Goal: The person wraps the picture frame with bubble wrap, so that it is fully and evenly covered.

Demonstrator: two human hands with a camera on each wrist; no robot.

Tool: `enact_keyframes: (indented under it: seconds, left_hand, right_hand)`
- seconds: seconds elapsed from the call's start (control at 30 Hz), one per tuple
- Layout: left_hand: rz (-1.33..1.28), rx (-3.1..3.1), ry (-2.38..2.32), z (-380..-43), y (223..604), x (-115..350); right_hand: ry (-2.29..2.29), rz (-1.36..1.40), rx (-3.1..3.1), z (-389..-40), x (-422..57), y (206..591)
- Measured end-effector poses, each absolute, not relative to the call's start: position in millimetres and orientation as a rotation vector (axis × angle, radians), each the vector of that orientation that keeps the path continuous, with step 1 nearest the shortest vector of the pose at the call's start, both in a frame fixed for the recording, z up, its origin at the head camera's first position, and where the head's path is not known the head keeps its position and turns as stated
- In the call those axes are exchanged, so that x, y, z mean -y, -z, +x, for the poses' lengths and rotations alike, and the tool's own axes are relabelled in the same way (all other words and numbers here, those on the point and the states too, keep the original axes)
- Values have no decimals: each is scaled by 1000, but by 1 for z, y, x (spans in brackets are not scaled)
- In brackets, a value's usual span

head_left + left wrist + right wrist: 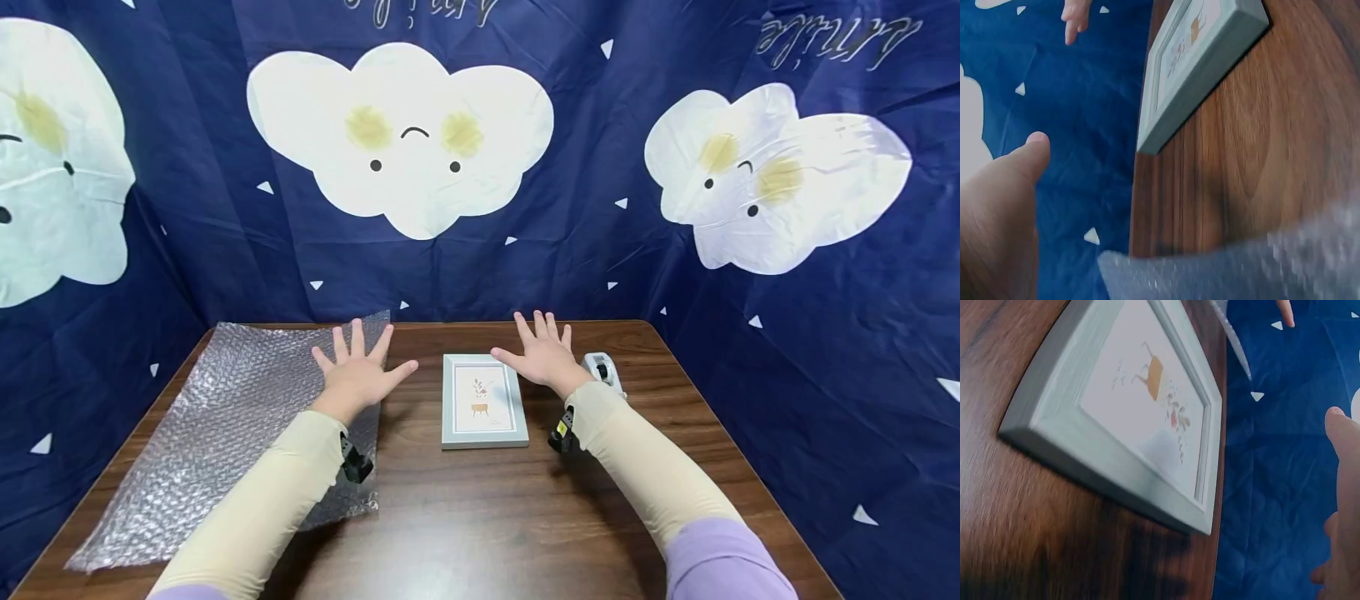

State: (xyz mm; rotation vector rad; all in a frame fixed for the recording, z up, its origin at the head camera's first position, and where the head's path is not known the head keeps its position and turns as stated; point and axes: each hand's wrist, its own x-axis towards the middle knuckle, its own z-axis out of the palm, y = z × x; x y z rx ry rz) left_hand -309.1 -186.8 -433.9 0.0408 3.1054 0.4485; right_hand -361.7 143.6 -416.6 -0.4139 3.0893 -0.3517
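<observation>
In the head view a pale grey-blue picture frame (447, 417) lies flat on the wooden table, its print showing a potted plant. A sheet of bubble wrap (217, 417) is spread over the table's left side. My left hand (356, 379), fingers straight and spread, is over the wrap's right edge and holds nothing. Fingers likewise spread, my right hand (546, 360) is above the table by the frame's upper right corner, also with nothing in it. Partly behind the right wrist sits a white tape dispenser (604, 371). Both wrist views show the frame (1210, 75) apart from the hands.
A brown wood-grain table (450, 525) carries everything. Dark blue cloth (585, 250) with white cloud shapes hangs along its back and both sides. Each wrist wears a strapped black camera, such as the left camera (357, 463).
</observation>
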Motion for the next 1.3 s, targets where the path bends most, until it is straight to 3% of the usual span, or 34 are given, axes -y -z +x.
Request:
enact_keyframes:
  seconds: [0.63, 0.97, 1.3]
  left_hand:
    - [-127, -3137, -489, -276, 446, 300]
    - [-247, -3149, -491, -229, 467, 357]
    - [-314, -3096, -470, -193, 492, 378]
  right_hand:
    - [403, -540, -3091, -355, -98, 425]
    - [410, -624, -3027, -355, -48, 437]
    - [297, -757, -3008, -347, 4, 455]
